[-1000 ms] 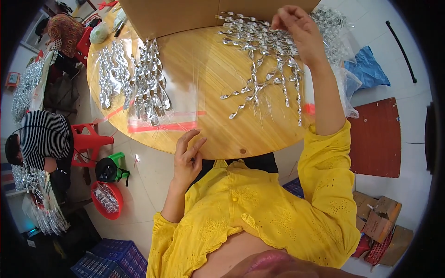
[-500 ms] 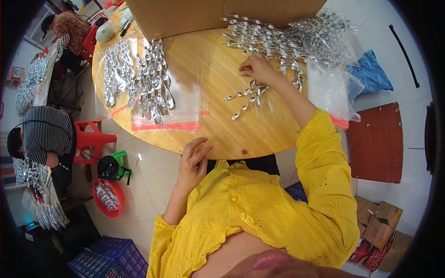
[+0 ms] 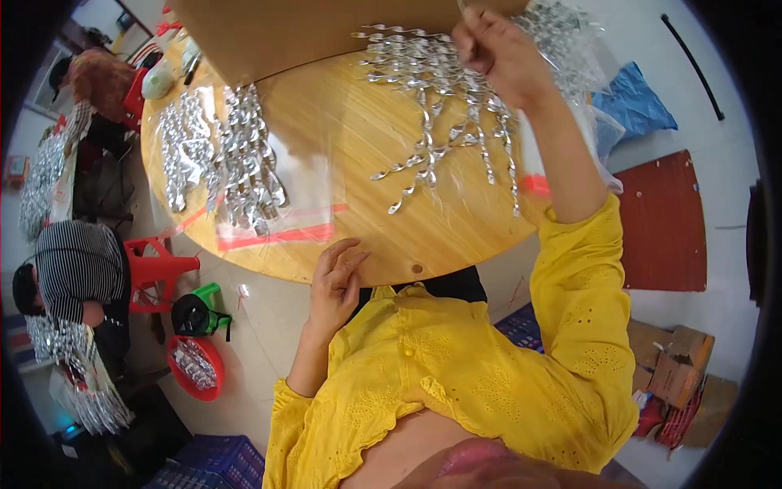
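Observation:
My right hand [image 3: 507, 61] is raised over the far right of the round wooden table [image 3: 358, 122], beside the cardboard box. Its fingers are pinched together at the box's edge; what they hold, if anything, is too small to make out. Beneath it lies a spread of shiny silver twisted spiral strips [image 3: 407, 61], some trailing thin clear threads. Several strips fan toward me and cross one another [image 3: 432, 155]. My left hand [image 3: 336, 281] rests by the table's near edge, fingers loosely bent and apart, holding nothing. Further left, more silver spirals [image 3: 252, 163] lie in rows on a clear plastic bag [image 3: 314, 220] with a red strip.
A large cardboard box [image 3: 326, 37] stands at the table's far side. Clear bags and a blue bag [image 3: 635, 102] are at the right, above a red-brown board [image 3: 664, 220]. Two people sit at the left near red stools [image 3: 163, 273], a red basin [image 3: 195, 368] and blue crates [image 3: 216, 460].
My right hand has lifted away from the strips, moving up and right toward the box. More strips now fan out toward me. My left hand stays by the edge; the view has shifted slightly.

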Demonstrator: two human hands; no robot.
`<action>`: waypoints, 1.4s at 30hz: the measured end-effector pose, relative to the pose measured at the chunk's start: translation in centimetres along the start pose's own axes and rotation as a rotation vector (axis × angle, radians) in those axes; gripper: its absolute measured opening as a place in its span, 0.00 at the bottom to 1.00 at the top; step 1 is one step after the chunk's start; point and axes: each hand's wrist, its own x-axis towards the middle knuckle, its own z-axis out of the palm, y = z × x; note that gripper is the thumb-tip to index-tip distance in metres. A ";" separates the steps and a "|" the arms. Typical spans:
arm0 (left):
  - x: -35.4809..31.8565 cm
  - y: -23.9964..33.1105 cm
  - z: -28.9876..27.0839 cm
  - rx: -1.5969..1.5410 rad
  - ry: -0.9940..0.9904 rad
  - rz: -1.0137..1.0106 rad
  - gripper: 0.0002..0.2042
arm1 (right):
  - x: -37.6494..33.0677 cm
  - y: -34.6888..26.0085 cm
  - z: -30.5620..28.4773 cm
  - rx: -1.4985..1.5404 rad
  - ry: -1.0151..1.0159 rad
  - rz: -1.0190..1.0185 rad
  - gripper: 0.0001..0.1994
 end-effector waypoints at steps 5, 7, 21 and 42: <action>2.3 0.7 0.8 0.058 -0.067 0.087 0.18 | -3.3 -8.3 -1.0 -0.149 0.143 -0.209 0.09; 3.6 1.2 1.6 0.072 -0.114 0.134 0.17 | -3.9 -7.6 -3.9 0.260 -0.182 -0.388 0.10; 17.9 1.9 6.4 0.267 -0.157 0.390 0.18 | -27.1 -8.7 -5.8 -0.289 0.637 -0.157 0.15; 30.3 -0.1 11.3 0.466 -0.202 0.397 0.11 | -35.6 0.5 -5.7 0.061 0.874 0.143 0.08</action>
